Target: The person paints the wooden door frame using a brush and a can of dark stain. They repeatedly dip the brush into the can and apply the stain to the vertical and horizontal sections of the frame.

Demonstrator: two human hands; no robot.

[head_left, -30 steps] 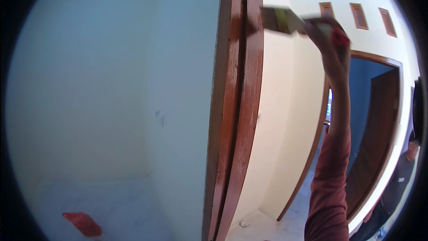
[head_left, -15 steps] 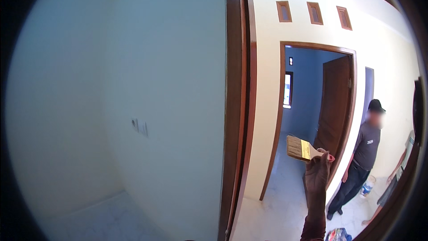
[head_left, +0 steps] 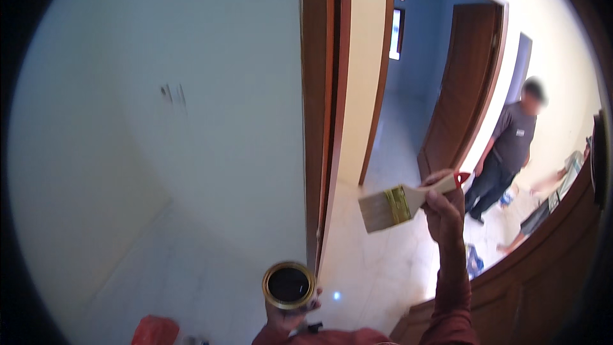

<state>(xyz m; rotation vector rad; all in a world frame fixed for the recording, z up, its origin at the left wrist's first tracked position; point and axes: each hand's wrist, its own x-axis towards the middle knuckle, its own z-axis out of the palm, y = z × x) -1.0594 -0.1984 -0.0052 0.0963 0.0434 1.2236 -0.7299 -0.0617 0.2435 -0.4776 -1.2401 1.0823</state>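
Note:
My right hand [head_left: 444, 212] is closed round the pale handle of a flat paintbrush [head_left: 399, 206], with its bristles pointing left. The brush has a yellow band and a red handle end, and it is held up in front of the doorway. Low in the middle, my left hand [head_left: 295, 315] grips an open round paint can [head_left: 288, 285] from below and the side. Dark liquid fills the can inside its gold-coloured rim. Most of the left fingers are hidden behind the can. The brush and the can are well apart.
A brown door frame [head_left: 324, 121] stands between the pale wall and the bright room. Beyond are an opened brown door [head_left: 461, 83], a standing person [head_left: 511, 137] and another person [head_left: 549, 198] at the right edge. Something red [head_left: 155, 331] lies on the floor below left.
The view has tilted down, so the wall and doorway sit higher. The can and my left hand have come into view. The brush has moved left and looks larger.

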